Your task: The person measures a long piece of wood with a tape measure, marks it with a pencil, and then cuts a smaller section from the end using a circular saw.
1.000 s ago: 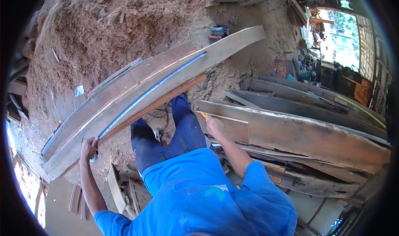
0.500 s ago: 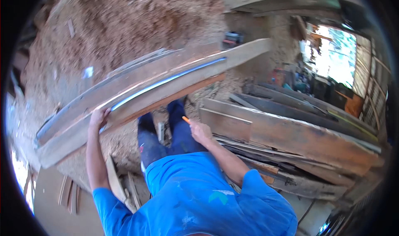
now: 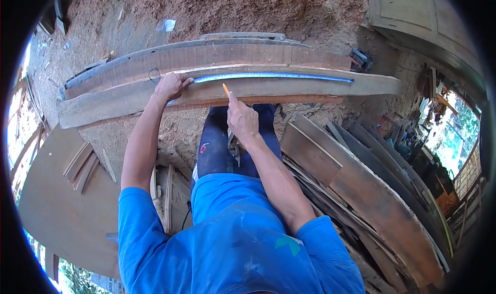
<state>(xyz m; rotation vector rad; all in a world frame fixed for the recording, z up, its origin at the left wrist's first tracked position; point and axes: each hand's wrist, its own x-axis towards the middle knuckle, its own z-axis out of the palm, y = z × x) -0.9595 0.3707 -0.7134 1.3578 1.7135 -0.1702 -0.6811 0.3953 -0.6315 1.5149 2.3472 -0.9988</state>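
A long pale plank lies crosswise in front of me, with a darker, curved-edged board behind it and a reddish piece beneath. A blue-white measuring tape is drawn out along the plank's upper part. My left hand is closed on the tape's near end at the plank's left half, its case mostly hidden by my fingers. My right hand holds an orange pencil, pointed up at the plank just below the tape.
Stacked boards lie at the right. A large brown sheet with narrow offcuts is at lower left. A dark tool sits beyond the plank's right end. Sawdust covers the ground; a wooden panel stands at upper right.
The view has swung, so the plank now lies nearly level across it. My left hand has moved toward the middle, and my right hand has risen with the pencil to the plank's edge.
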